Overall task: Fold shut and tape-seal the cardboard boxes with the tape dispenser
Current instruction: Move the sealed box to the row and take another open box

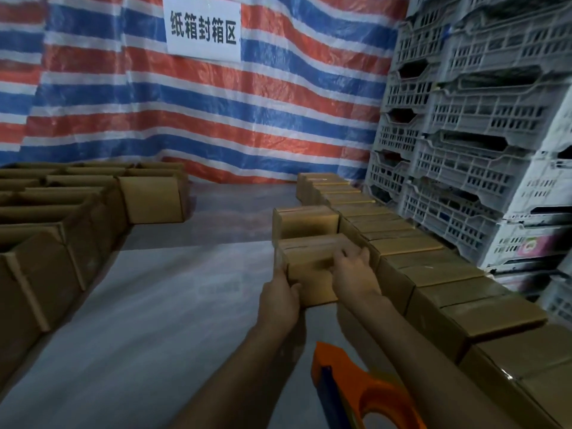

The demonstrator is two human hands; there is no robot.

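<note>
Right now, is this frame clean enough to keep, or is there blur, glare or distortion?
Head view: dim and soft; wide-angle lens bows the striped tarp and crate stack; the tape dispenser at the bottom edge is blurred and cropped; faint sheen on the floor sheet; left hand and right hand on the box are readable.

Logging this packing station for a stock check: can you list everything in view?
held box: one, brown, centre, beside the closed row
box behind it: one, brown, closed
closed boxes: long row, brown, along the right
open boxes: many, brown, left
tape dispenser: one, orange and blue, bottom centre, in neither hand
tarp: one, red, white and blue stripes, backdrop
sign: one, white with black characters, on tarp
crates: stack, grey, right
work surface: grey
left hand: grips held box's left side
right hand: holds its top right
</note>
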